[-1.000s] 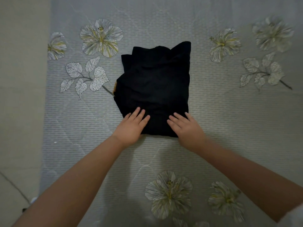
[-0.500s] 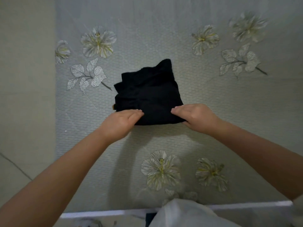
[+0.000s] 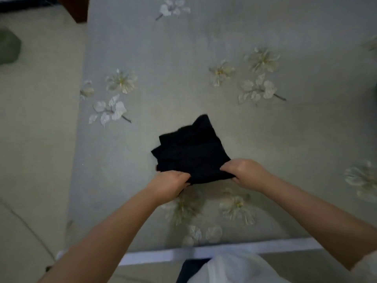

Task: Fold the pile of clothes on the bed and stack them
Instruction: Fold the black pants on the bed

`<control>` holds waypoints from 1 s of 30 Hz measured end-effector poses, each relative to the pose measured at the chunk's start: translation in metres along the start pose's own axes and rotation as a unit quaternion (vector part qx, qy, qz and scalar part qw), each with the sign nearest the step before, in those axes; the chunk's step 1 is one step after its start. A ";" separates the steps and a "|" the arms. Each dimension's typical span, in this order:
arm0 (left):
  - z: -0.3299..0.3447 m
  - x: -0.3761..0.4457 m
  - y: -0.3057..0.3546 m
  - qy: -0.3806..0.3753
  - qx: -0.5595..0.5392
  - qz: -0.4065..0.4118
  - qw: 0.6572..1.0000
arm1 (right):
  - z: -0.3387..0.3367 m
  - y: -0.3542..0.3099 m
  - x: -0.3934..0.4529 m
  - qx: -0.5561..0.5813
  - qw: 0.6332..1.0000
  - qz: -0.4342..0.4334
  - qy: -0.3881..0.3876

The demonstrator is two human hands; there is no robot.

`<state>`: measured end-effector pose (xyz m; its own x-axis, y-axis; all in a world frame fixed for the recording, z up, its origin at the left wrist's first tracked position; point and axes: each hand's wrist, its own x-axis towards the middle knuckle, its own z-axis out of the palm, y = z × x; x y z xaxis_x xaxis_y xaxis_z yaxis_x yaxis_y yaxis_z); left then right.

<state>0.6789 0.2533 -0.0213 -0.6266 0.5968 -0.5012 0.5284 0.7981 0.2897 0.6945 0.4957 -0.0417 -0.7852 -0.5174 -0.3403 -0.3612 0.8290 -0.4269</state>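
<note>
A folded black garment [image 3: 189, 154] lies on the bed [image 3: 204, 48], a little nearer to the person than the middle of the sheet. It is a compact bundle, and 1 corner of it sticks up and away from the person at the far side. The picture is somewhat blurred, so the single folds in the dark cloth cannot be told apart.

Both hands grip the near edge of the garment. The left hand [image 3: 170, 185] holds the near left corner, with the fingers curled around the cloth and the knuckles toward the camera. The right hand [image 3: 244, 173] holds the near right corner in the same manner, with its fingers closed over the edge. The 2 hands are apart, with a strip of black cloth between them. I cannot tell if the near edge is lifted off the sheet or rests on it.

The bed is covered with a grey sheet printed with pale flowers and leaves. A beige floor [image 3: 36, 139] runs along its left side. At the bottom a white garment [image 3: 234, 268] on the person's body comes into view.
</note>
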 end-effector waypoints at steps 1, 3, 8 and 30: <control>0.019 -0.002 0.006 -0.043 -0.005 -0.012 0.999 | 0.018 0.004 -0.008 -0.009 0.998 0.021 -0.054; 0.052 -0.009 0.016 -0.101 -0.026 -0.023 0.994 | 0.048 0.006 -0.023 -0.058 0.989 0.048 -0.124; 0.104 -0.026 0.000 -0.010 -0.057 -0.047 0.997 | 0.103 -0.011 -0.040 -0.174 0.961 0.098 -0.189; 0.146 0.025 -0.032 -0.009 0.150 0.051 0.987 | 0.145 -0.031 0.000 -0.128 0.986 0.105 -0.014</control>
<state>0.7304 0.2304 -0.1620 -0.5529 0.6683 -0.4977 0.7350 0.6725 0.0864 0.7794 0.4391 -0.1500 -0.8437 -0.3303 -0.4232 -0.3094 0.9434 -0.1194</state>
